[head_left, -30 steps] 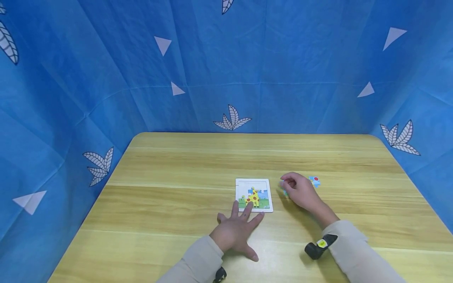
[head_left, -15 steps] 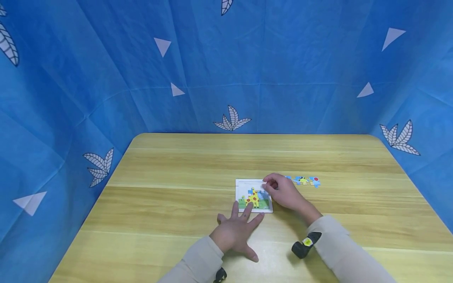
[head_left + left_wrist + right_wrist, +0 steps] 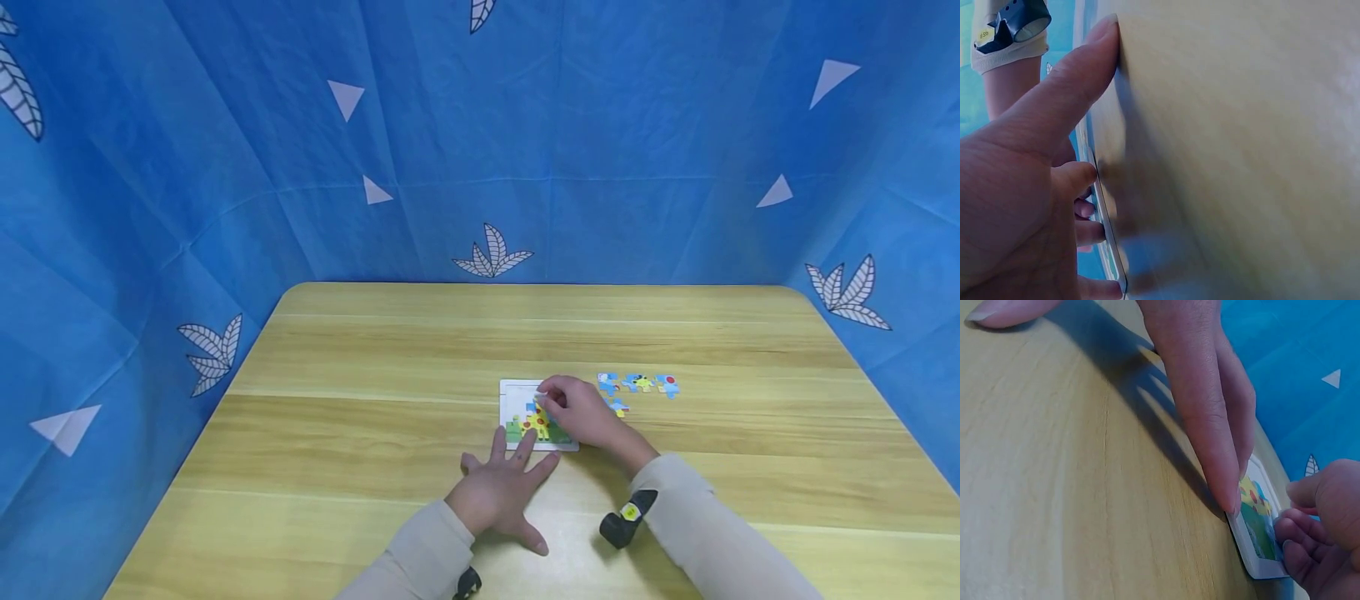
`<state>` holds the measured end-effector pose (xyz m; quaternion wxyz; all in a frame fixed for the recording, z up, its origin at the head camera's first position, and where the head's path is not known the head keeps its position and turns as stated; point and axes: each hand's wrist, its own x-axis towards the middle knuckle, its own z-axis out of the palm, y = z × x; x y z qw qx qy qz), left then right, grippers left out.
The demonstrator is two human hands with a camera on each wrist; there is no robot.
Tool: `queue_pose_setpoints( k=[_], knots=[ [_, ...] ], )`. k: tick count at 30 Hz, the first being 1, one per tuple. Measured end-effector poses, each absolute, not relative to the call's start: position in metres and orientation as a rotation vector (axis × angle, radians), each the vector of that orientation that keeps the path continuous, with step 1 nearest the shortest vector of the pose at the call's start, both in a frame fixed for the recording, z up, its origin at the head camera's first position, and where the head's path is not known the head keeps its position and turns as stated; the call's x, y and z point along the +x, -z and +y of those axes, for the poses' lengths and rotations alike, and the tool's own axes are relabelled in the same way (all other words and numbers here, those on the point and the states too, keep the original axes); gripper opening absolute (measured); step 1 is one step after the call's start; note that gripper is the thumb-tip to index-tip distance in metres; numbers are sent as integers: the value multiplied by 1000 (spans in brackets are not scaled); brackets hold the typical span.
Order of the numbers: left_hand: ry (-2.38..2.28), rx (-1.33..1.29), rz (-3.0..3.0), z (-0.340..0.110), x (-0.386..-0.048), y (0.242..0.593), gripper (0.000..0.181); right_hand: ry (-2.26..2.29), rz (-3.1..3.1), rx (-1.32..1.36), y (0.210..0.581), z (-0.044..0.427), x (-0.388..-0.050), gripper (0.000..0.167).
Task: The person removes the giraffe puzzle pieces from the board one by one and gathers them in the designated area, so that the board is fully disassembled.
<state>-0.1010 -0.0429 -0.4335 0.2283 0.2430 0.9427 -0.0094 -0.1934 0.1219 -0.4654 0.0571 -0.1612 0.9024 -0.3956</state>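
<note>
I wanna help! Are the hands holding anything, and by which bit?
The left hand grips nothing, lying spread at the near edge of the puzzle. The right hand curls over it; whether it pinches anything can't be told.

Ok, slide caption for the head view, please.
Left hand touching the near edge of a giraffe puzzle, right hand over it, loose pieces alongside.

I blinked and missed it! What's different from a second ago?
The right hand moved left, from the loose pieces to over the puzzle. I can't tell whether it pinches a piece. The left hand and puzzle stayed put.
</note>
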Motion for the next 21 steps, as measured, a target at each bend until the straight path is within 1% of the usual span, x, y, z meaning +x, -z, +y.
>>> queue_pose_setpoints(
  k=[10, 21],
  knots=[
    [31, 673, 2591, -43, -102, 435, 112, 1060, 2760, -515, 461, 119, -194, 20],
    [40, 670, 2590, -43, -102, 434, 112, 1031, 2746, -505, 461, 118, -194, 19]
  ],
)
